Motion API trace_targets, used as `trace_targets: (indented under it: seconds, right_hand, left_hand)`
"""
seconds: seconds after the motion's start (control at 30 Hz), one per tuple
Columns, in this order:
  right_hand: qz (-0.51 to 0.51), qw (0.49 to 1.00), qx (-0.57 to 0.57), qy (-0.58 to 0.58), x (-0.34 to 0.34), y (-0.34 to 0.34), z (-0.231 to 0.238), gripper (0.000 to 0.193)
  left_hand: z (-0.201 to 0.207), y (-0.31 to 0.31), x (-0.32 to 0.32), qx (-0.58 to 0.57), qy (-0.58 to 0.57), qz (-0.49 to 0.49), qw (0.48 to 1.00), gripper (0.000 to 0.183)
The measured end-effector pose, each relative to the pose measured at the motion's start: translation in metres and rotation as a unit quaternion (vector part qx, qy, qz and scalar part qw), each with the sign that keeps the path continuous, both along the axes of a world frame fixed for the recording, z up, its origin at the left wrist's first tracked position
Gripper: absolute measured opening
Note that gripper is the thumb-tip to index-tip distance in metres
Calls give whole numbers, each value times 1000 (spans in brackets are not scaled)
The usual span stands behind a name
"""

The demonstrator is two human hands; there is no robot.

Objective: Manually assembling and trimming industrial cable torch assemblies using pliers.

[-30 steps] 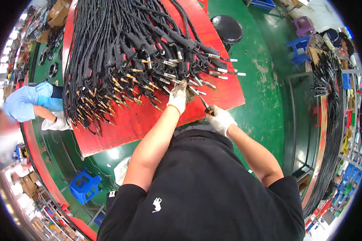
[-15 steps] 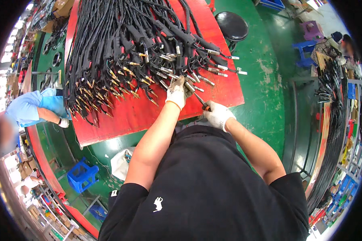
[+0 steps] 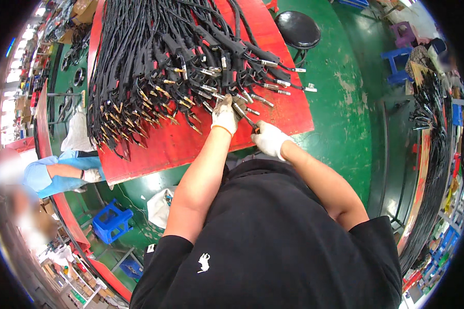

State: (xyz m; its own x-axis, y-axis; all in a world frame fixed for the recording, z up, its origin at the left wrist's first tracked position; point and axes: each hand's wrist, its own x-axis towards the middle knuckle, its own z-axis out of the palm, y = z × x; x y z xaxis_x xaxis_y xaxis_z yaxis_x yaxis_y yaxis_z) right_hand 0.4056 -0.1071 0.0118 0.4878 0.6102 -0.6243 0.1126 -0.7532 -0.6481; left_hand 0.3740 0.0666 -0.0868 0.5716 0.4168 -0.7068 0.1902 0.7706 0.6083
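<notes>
Many black welding torches [image 3: 172, 49] with red triggers and brass or silver metal ends lie bunched on the red table [image 3: 288, 114]. At the near edge of the bunch, my gloved left hand [image 3: 225, 116] is closed around the metal end of one torch; its fingers hide much of that piece. My gloved right hand [image 3: 269, 140] grips the dark and orange handle of a screwdriver-like tool [image 3: 249, 121]. The thin shaft slants up and left to the piece in my left hand. Whether its tip touches or sits inside cannot be made out.
A co-worker's gloved hand [image 3: 91, 175] is by the table's left corner. A blue plastic stool [image 3: 111, 221] and a white sack [image 3: 160, 208] stand on the green floor at left. A round black stool [image 3: 298, 29] is beyond the table's right edge; more black cables [image 3: 432, 154] hang at far right.
My right hand has moved slightly up and left with the tool, closer to my left hand. My left hand stays nearly in place. The co-worker at left has shifted position.
</notes>
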Motion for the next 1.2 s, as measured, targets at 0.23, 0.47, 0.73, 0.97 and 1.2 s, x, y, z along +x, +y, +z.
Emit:
trace_targets:
  seconds: [0.23,0.47,0.73,0.97,1.2]
  right_hand:
    - [-190,866,110,449,-3,-83,26,10]
    - [-250,907,51,335,6,-128,11,25]
    - [-67,968,77,230,-29,-78,0,38]
    - [59,989,41,132,-41,-9,12,45]
    - [53,995,64,58,-2,37,36,42]
  left_hand:
    - [-14,3,11,26,51,84,995,36]
    - [5,0,-6,-77,-92,8,993,43]
    - [34,-25,-75,-60,0,-55,997,67]
    - [43,-9,-101,86,20,-9,996,39]
    - [38,58,-116,55,12,134,989,22]
